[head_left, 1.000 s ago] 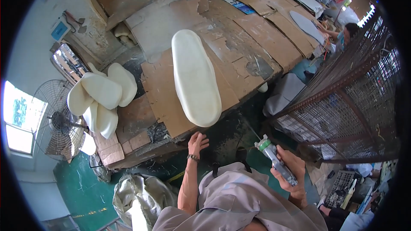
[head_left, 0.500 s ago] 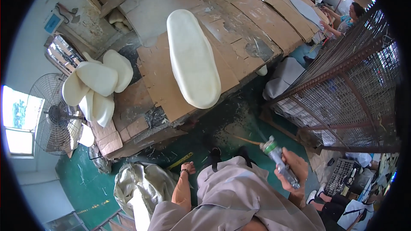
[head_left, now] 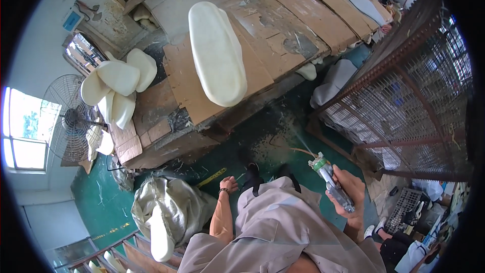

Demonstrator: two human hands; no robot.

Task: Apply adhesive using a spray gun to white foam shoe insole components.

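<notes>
My right hand (head_left: 348, 188) is wrapped round a metal spray gun (head_left: 331, 181) with a green band near its nozzle. A thin pale streak leaves the nozzle toward the floor, and a thin brownish hose or strip shows by the tip. My left hand (head_left: 229, 184) hangs low beside my apron, fingers curled in, with nothing visible in it. A long cream foam pad (head_left: 217, 53), rounded at both ends, lies on the cardboard-covered workbench (head_left: 177, 88), beyond both hands and touched by neither. More cream foam pieces (head_left: 118, 78) are heaped at the bench's left end.
A fan (head_left: 76, 116) stands at the left by a window. Near my left arm is a silvery sack (head_left: 166, 199) with a white pad (head_left: 160, 237) in front. A rusty wire-mesh rack (head_left: 404, 106) blocks the right side. A dark plastic crate (head_left: 404, 207) sits at lower right.
The view has shifted, so the bench and foam pad appear higher. My right hand still grips the spray gun, with the streak now plainer. The person at far right is now mostly hidden.
</notes>
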